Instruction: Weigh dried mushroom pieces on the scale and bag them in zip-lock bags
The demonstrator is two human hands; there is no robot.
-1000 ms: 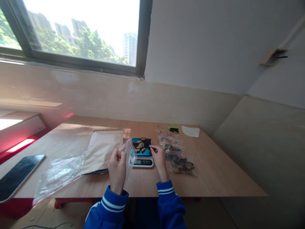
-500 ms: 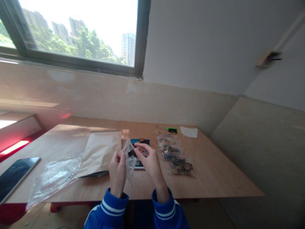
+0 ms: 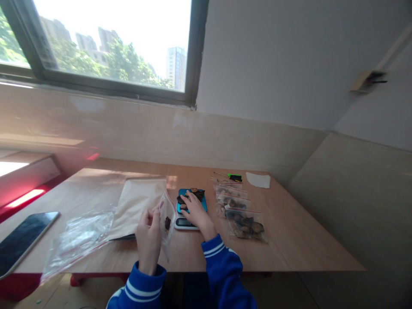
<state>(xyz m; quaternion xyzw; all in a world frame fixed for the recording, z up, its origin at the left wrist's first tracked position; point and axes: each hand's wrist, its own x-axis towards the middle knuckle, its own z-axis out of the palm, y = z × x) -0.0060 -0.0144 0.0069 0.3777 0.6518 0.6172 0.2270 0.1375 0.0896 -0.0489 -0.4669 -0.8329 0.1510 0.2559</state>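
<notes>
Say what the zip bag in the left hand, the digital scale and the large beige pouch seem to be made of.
Zip bag: thin clear plastic, glossy; a dark piece shows through it.
Digital scale: probably hard satin plastic, from its rigid, evenly white body.
Beige pouch: perhaps matte paper, judging by its dull, softly creased face.

the scale is blue and white, the pouch beige, the sleeves blue with white stripes.

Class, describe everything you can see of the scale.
The scale lies on the table, right of the held bag. It has a blue platform and a white, plastic-looking front with a dark display, its reading illegible. Brown pieces lie on the platform. The right hand, fingers spread, is over them, partly hiding the scale.
</notes>
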